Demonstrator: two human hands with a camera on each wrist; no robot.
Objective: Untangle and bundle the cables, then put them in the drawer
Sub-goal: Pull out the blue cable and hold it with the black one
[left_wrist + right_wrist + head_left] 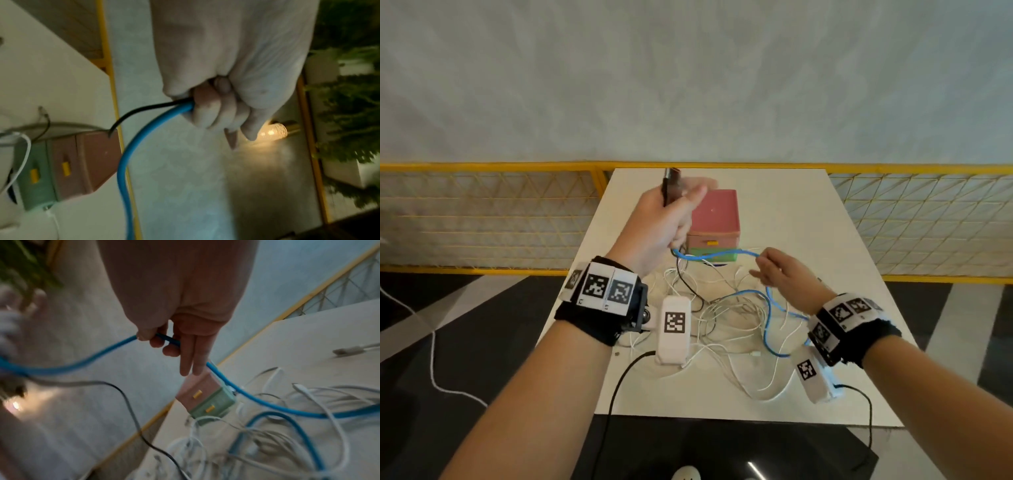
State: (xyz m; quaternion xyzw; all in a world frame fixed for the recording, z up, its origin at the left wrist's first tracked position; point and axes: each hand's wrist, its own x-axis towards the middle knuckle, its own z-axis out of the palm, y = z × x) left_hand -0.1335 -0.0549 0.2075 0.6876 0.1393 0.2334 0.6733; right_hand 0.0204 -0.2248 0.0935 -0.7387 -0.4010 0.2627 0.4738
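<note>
A blue cable [717, 255] hangs in a shallow arc between two raised hands above a white table [798, 205], apparently held clear of the heap so its run can be traced out of the tangle. The left hand [662, 222] is fisted around one end of it together with a thin black cable [141, 110], connector ends poking up above the thumb; the right hand [784, 274] pinches the blue line between thumb and forefinger, the other fingers straight. Below lies a knot of white cables [729, 318], too snarled to count. One blue and one black cable are visible. Behind stands one small drawer unit [714, 222], pink over green, two yellow-handled drawers showing, both closed; nothing is bundled yet.
</note>
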